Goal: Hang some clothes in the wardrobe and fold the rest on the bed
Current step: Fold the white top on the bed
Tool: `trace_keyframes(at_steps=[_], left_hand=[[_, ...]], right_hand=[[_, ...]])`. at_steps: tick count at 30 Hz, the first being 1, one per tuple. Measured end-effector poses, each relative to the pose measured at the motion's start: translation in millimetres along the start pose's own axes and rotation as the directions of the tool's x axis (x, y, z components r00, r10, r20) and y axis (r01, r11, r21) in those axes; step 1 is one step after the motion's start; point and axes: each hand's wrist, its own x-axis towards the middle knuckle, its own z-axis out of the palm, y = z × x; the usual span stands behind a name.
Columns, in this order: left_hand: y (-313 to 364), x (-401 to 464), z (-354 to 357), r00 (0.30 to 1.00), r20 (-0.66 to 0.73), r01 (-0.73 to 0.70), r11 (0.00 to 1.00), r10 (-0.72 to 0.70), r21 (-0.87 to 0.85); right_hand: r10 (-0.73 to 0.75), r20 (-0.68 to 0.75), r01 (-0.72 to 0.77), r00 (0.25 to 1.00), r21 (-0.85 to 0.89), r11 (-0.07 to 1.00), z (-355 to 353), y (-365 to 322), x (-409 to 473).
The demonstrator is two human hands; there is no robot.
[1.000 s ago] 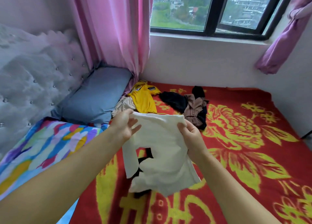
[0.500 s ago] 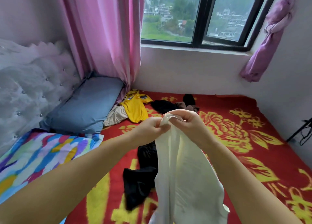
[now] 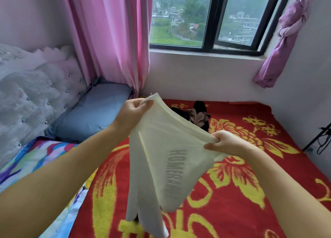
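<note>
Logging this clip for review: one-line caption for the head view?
Both hands, left hand and right hand, hold a cream shirt stretched by its edge above the red blanket.

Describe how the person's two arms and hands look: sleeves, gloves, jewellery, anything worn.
Both forearms are bare right up to the frame's bottom edge; no sleeve or cuff shows. The left hand and right hand wear no gloves. No watch, bracelet or ring is visible on either wrist or on the fingers in view.

Blue pillow (image 3: 93,110) lies against the tufted headboard (image 3: 32,94); pink curtain (image 3: 111,35) hangs beside the window (image 3: 215,17)
</note>
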Motion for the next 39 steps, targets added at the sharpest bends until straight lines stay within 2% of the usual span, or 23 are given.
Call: trace_keyframes(at_steps=[3,5,8,11,15,19,21,23,24,26,28,30,31,33,36,38,39], left_hand=[[-2.9,10.5,-29.9,0.996,-0.094,-0.001,0.999,0.006,0.046],[-6.2,16.9,-48.3,0.99,-0.142,-0.004,0.995,0.018,0.099],[-10.3,20.4,-69.6,0.985,-0.168,0.002,0.978,0.034,0.209],[-16.9,17.6,-83.3,0.99,-0.138,0.004,0.954,0.04,0.299],[-23.9,13.2,-91.9,0.989,-0.151,0.041,0.95,0.006,0.309],[-28.3,18.0,-96.4,0.99,-0.134,0.102,0.881,-0.044,0.463],[-20.8,16.0,-88.5,0.993,0.026,0.09,0.872,-0.117,0.482],[-6.9,10.3,-64.7,0.951,0.269,-0.007,0.857,-0.155,0.516],[0.0,6.6,-46.4,0.921,0.367,-0.08,0.855,-0.134,0.512],[15.9,1.6,-3.8,0.876,0.482,-0.216,0.89,-0.005,0.401],[29.1,3.4,30.2,0.855,0.491,-0.361,0.869,0.164,0.339],[42.9,9.2,46.6,0.845,0.474,-0.467,0.775,0.248,0.427],[47.5,11.1,50.3,0.848,0.481,-0.467,0.74,0.22,0.484],[49.8,11.7,52.2,0.864,0.493,-0.398,0.736,0.101,0.548],[47.7,10.6,55.2,0.874,0.473,-0.385,0.758,0.114,0.527],[47.5,13.9,53.9,0.9,0.419,-0.344,0.789,0.122,0.51],[49.2,15.6,51.9,0.914,0.393,-0.296,0.826,0.099,0.48]], right_hand=[[0.043,-0.108,-0.053,0.993,-0.088,0.995,-19.1,9.9,2.8],[0.054,-0.174,-0.064,0.983,-0.051,0.997,-31.4,14.9,3.9],[-0.005,-0.238,0.055,0.971,0.203,0.978,-39.7,14.5,5.1],[-0.058,-0.377,0.236,0.924,0.446,0.863,-37.4,2.2,10.0],[-0.062,-0.536,0.311,0.842,0.387,0.868,-41.3,-16.3,20.0],[-0.075,-0.442,0.313,0.894,0.496,0.81,-53.9,-46.1,17.3],[-0.147,-0.385,0.341,0.911,0.504,0.794,-55.9,-67.0,11.2],[-0.25,-0.328,0.381,0.911,0.437,0.815,-53.7,-89.7,5.7],[-0.293,-0.29,0.393,0.911,0.393,0.831,-50.4,-102.0,4.0],[-0.356,-0.204,0.405,0.912,0.307,0.861,-41.0,-125.7,2.2],[-0.388,-0.134,0.408,0.912,0.195,0.892,-31.7,-143.2,1.1],[-0.382,-0.113,0.394,0.917,0.126,0.91,-26.1,-148.4,-0.6],[-0.36,-0.128,0.378,0.924,0.16,0.912,-26.3,-145.4,-1.2],[-0.327,-0.187,0.37,0.926,0.28,0.886,-28.2,-136.0,-2.6],[-0.306,-0.253,0.386,0.918,0.388,0.837,-24.8,-115.8,-3.3],[-0.253,-0.212,0.322,0.944,0.415,0.851,-12.7,-97.6,0.9],[-0.216,-0.163,0.263,0.963,0.375,0.889,-2.5,-86.7,4.6]])
